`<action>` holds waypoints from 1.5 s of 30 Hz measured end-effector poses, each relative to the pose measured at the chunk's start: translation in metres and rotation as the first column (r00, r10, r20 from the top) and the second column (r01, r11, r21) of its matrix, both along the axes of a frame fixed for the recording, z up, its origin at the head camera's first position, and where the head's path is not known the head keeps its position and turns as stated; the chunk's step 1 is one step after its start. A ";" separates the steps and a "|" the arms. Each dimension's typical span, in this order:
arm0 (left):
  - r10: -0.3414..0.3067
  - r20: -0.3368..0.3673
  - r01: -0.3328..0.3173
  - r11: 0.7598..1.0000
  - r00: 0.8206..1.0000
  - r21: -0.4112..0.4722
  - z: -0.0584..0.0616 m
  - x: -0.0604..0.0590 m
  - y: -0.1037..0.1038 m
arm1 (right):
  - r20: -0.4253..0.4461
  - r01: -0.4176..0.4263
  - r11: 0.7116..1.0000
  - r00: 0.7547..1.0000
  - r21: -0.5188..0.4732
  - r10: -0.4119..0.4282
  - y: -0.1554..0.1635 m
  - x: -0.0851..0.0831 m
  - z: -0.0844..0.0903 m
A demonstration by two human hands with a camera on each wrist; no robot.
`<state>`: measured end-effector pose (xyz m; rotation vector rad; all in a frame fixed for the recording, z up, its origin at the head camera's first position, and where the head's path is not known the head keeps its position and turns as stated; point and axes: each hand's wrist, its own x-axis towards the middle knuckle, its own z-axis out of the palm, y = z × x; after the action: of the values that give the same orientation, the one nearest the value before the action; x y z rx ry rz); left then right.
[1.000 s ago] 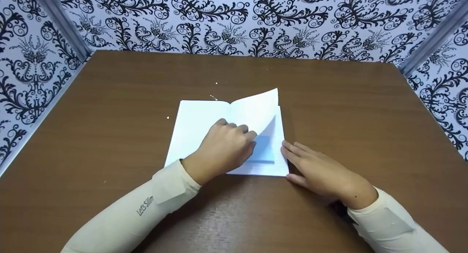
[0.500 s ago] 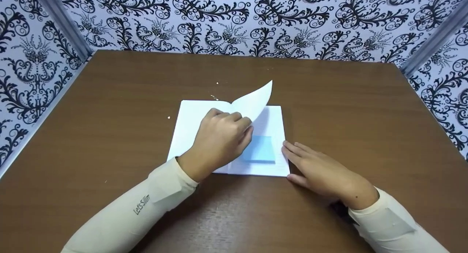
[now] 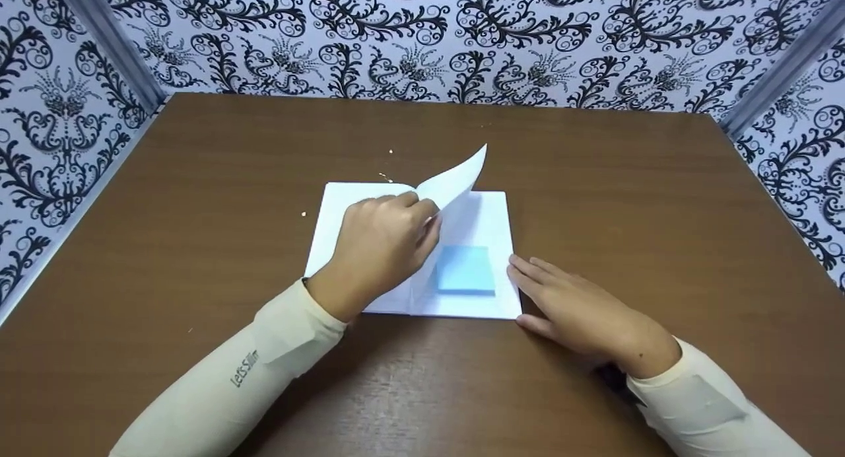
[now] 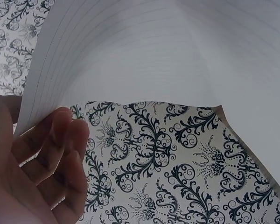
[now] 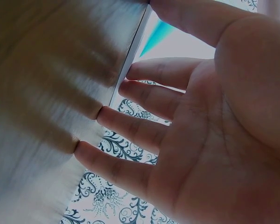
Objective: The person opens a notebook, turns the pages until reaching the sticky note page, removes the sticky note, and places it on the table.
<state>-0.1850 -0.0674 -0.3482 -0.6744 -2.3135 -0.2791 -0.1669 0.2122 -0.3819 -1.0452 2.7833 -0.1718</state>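
Fingers (image 3: 422, 209) of left hand (image 3: 379, 246) curled, pinching lifted page (image 3: 455, 176) of open notebook (image 3: 492, 212) at table (image 3: 198, 179) centre. Right hand (image 3: 581, 315) flat, fingers straight, tips at notebook's right edge, beside blue sticky note (image 3: 466, 269). Advice: turn single sheet slowly; steady edge.

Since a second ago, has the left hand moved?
Yes. The left hand, holding the lifted page, has swung left and up toward the notebook's spine, away from the blue sticky note, which is now fully uncovered.
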 end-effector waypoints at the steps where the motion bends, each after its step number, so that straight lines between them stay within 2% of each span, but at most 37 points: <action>1: 0.010 0.002 -0.010 1.000 1.000 0.003 0.000 0.000 -0.002 | 0.000 0.000 1.000 1.000 -0.001 0.000 0.000 0.000 0.000; 10: 0.082 -0.014 -0.082 0.997 0.997 0.001 -0.004 0.000 -0.024 | 0.017 0.016 1.000 1.000 0.010 -0.016 0.000 0.001 0.000; 17: 0.131 0.002 -0.131 0.991 0.991 -0.017 -0.003 0.001 -0.038 | 0.013 0.016 1.000 1.000 0.011 -0.017 0.000 0.000 -0.001; 25: 0.162 0.003 -0.161 0.986 0.987 -0.048 -0.008 0.004 -0.056 | 0.037 0.025 0.999 0.999 0.026 -0.026 -0.001 -0.001 -0.002; 35: 0.200 0.049 -0.195 0.976 0.978 -0.093 -0.015 0.010 -0.077 | 0.027 0.017 1.000 0.999 0.019 -0.017 0.000 0.000 -0.002; 45: 0.226 0.065 -0.214 0.965 0.972 -0.153 -0.023 0.018 -0.094 | 0.019 0.005 1.000 1.000 0.012 -0.005 -0.001 0.000 0.001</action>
<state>-0.1671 -0.1617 -0.3709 -0.4759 -2.4800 -0.0362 -0.1666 0.2112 -0.3813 -1.0280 2.7669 -0.1643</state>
